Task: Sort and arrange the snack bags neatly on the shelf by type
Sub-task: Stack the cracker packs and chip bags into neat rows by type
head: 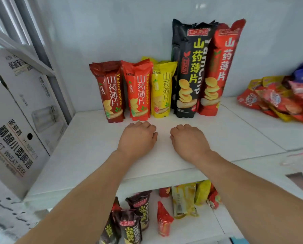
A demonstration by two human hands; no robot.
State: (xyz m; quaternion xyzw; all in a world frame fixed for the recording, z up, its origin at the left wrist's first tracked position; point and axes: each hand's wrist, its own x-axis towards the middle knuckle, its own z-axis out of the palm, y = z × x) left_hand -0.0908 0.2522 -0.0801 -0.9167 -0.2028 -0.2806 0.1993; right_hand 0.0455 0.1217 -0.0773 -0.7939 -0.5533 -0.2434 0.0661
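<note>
On the white shelf [87,155], seen from the head camera, five snack bags stand upright against the back wall, long axes vertical, printed fronts facing the viewer. From the left: a dark red bag [110,92], an orange-red bag [138,90] and a yellow bag [162,90], all short, then a tall black bag [189,71] and a tall red bag [217,67], each touching its neighbour. Just in front of them the left hand [138,136] and right hand [187,138] rest knuckles-up on the shelf, near each other but apart, fingers curled under, holding nothing. Both forearms reach forward from the lower edge. Loose bags [277,99] lie heaped at far right; more bags [147,213] stand on the lower shelf [223,224]. White cartons [20,120] lean at left.
</note>
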